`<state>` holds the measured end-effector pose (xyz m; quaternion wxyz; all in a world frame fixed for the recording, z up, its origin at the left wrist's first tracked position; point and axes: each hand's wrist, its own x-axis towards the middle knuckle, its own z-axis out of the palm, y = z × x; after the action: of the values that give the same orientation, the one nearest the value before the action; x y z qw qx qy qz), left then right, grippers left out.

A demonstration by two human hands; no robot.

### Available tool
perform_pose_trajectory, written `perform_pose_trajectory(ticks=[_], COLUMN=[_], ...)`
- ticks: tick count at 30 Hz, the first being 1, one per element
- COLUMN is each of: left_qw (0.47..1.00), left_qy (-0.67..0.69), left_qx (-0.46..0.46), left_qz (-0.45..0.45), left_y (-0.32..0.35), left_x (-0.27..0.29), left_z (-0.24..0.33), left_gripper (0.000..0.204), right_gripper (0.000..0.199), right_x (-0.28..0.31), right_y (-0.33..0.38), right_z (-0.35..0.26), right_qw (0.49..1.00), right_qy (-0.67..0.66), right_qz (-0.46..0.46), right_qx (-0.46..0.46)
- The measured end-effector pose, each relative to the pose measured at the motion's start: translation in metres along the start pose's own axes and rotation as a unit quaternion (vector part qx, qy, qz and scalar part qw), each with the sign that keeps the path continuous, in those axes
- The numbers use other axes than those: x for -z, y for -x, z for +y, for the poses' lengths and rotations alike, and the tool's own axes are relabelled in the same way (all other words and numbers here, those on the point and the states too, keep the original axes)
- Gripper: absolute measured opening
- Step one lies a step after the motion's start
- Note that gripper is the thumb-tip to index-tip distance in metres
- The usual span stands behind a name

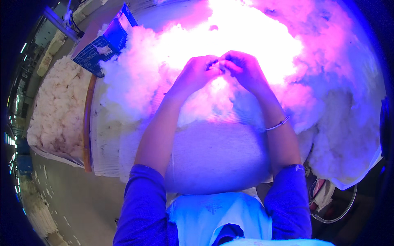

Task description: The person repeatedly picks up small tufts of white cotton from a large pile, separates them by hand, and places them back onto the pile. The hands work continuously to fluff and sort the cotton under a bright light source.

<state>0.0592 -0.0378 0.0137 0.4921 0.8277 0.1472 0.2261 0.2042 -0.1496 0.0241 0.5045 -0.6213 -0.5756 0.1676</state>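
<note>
Two bare hands meet over a brightly lit table (102, 156) heaped with white fluffy fibre. The left hand (196, 74) and the right hand (243, 70) come together at their fingertips, curled in narrow, and pinch between them a small dark speck (213, 62) that sits just where the thumbs and forefingers touch; it is too small and too washed out by the glare to tell what it is. Both hands hover above the big heap of loose fibre (139, 53), which spreads across the far half of the table and is lit so strongly in pink and white that its middle is blown out. More of the same fibre hangs off the table's right side in a thick bank (349, 123). A thin bracelet (278, 124) circles the right wrist, and both forearms run back to blue sleeves (143, 205) at the lower edge, with a pale apron (213, 217) between them. Directly before the person, the near part of the table is a smooth, rounded pale surface, bare of fibre. At the far left corner of the table a blue box (104, 41) lies tilted against the heap, touching it. Left of the table, well apart from the hands, stands a bin of off-white raw fibre (57, 106). A metal ring (344, 209) shows low on the right.
</note>
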Motion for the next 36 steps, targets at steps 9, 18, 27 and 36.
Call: perform_pose_trajectory(ticks=[9, 18, 27, 36], left_qw=[0.993, 0.990, 0.993, 0.998], left_qy=[-0.089, -0.074, -0.088, -0.003], left_qx=[0.056, -0.062, -0.060, -0.018], left_qz=[0.046, 0.099, 0.059, 0.056], left_y=[-0.004, -0.003, -0.005, -0.003], left_x=[0.003, -0.005, -0.005, -0.001], left_z=[-0.027, -0.037, -0.024, -0.022], left_gripper=[0.025, 0.023, 0.027, 0.043], right_gripper=[0.024, 0.036, 0.043, 0.066], right_x=[0.052, 0.007, -0.146, -0.144], right_y=[-0.009, -0.019, -0.180, -0.231], right_z=[0.011, -0.042, -0.142, -0.141], right_qw=[0.911, 0.915, 0.917, 0.960], right_qy=[-0.316, -0.279, -0.294, -0.256], right_qz=[0.253, 0.292, 0.173, -0.054], right_qx=[-0.083, -0.020, 0.207, 0.099])
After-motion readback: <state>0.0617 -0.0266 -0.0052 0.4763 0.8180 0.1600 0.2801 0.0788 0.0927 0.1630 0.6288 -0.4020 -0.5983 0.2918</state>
